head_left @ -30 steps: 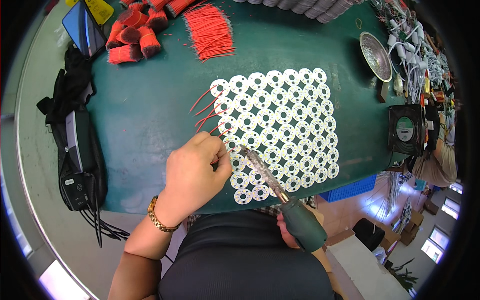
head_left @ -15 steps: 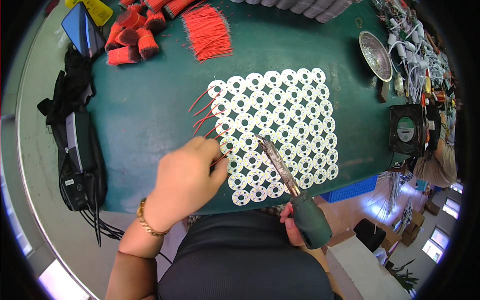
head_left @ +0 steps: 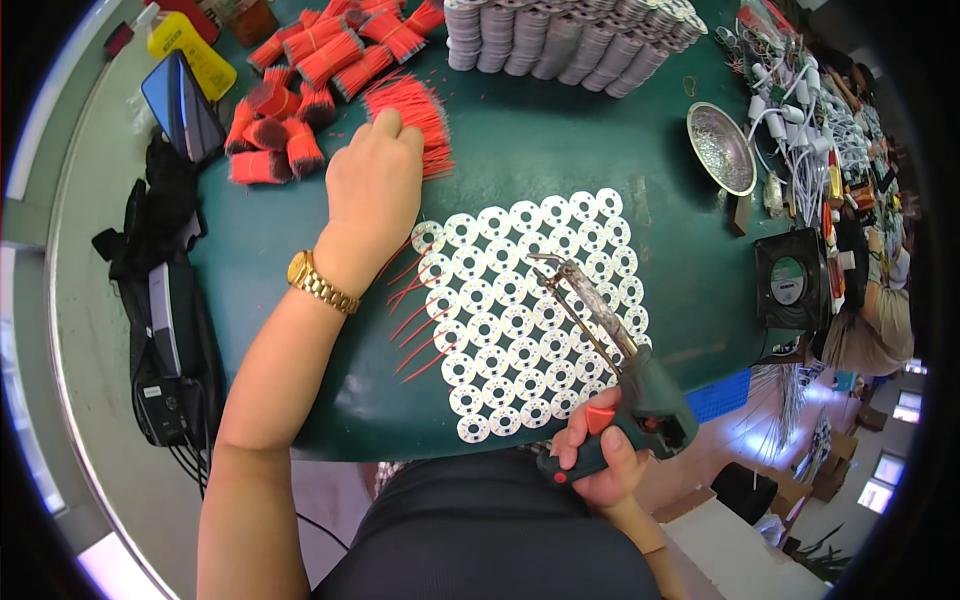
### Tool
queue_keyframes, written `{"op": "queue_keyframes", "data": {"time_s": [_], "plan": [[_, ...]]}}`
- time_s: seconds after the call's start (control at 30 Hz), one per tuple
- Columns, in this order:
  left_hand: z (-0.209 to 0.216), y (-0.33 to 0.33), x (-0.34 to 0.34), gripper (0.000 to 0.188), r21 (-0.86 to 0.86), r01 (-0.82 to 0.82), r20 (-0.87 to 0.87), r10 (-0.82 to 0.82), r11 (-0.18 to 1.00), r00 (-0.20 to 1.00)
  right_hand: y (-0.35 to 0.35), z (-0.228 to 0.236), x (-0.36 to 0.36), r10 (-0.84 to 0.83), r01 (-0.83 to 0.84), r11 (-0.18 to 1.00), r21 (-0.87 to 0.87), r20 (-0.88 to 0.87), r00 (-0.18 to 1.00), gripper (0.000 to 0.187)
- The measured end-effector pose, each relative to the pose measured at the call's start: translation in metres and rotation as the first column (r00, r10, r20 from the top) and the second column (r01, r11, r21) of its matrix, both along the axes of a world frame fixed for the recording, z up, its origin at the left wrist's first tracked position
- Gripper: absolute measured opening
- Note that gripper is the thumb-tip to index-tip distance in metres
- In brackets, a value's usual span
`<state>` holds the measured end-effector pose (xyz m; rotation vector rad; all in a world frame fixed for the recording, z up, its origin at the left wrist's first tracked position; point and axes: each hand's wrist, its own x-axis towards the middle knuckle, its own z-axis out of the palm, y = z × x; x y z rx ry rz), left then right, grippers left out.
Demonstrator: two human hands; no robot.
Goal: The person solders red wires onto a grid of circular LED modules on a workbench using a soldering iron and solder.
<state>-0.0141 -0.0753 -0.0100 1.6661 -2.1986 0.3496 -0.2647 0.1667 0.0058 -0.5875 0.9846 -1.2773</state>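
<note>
1. Circuit boards (head_left: 507, 321), round and white, lie in a grid at the centre of the head view.
2. Red wires (head_left: 428, 112) lie loose in a heap, upper left of centre; several more lie along the grid's left edge.
3. My left hand (head_left: 377, 185) curls its fingers over the heap; I cannot tell whether they pinch a wire.
4. My right hand (head_left: 608, 472), lower right of centre, clasps a green soldering gun (head_left: 652, 395) by its handle.
</note>
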Motion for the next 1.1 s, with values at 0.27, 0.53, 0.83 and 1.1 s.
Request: {"op": "queue_keyframes", "data": {"time_s": [0.27, 0.53, 0.83, 1.1], "plan": [[-0.003, -0.007, 0.009, 0.009, -0.156, 0.046, -0.171, -0.073, 0.987, 0.983, -0.025, -0.01, 0.023, -0.026, 0.024, 1.0, 0.013, 0.142, 0.989, 0.036], [-0.005, 0.0, 0.02, 0.009, -0.145, -0.062, -0.602, -0.039, 0.987, 0.797, -0.025, -0.019, 0.038, -0.089, 0.1, 0.991, -0.092, 0.12, 0.989, 0.041], [0.024, 0.096, 0.014, 0.006, 0.255, 0.23, -0.848, 0.103, 0.939, 0.521, -0.024, -0.022, 0.026, 0.096, -0.068, 0.974, -0.216, 0.12, 0.988, 0.045], [0.041, 0.168, 0.022, 0.008, 0.51, 0.294, -0.789, 0.304, 0.808, 0.534, 0.0, -0.008, 0.006, 0.207, -0.206, 0.975, -0.081, 0.004, 0.978, 0.055]]}}
